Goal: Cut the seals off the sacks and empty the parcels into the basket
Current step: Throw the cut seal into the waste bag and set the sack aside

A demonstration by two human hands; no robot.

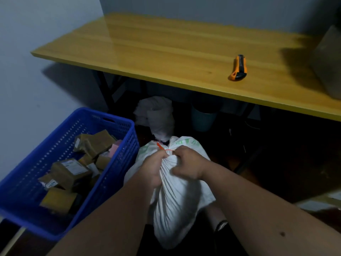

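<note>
A full white sack (175, 196) stands on the floor in front of me, its neck bunched and tied with a red seal (163, 147). My left hand (152, 168) grips the neck just below the seal on its left side. My right hand (187, 161) grips the neck on the right, fingers at the seal. To the left stands a blue plastic basket (118, 163) holding several brown and pink parcels (71, 169). An orange and black utility knife (239, 68) lies on the wooden table (166, 52), away from both hands.
A crumpled white sack (156, 113) lies under the table beside a bluish bin (203, 119). Black table legs (106, 87) stand behind the basket. A grey box (330, 61) sits at the table's right end. A wall is on the left.
</note>
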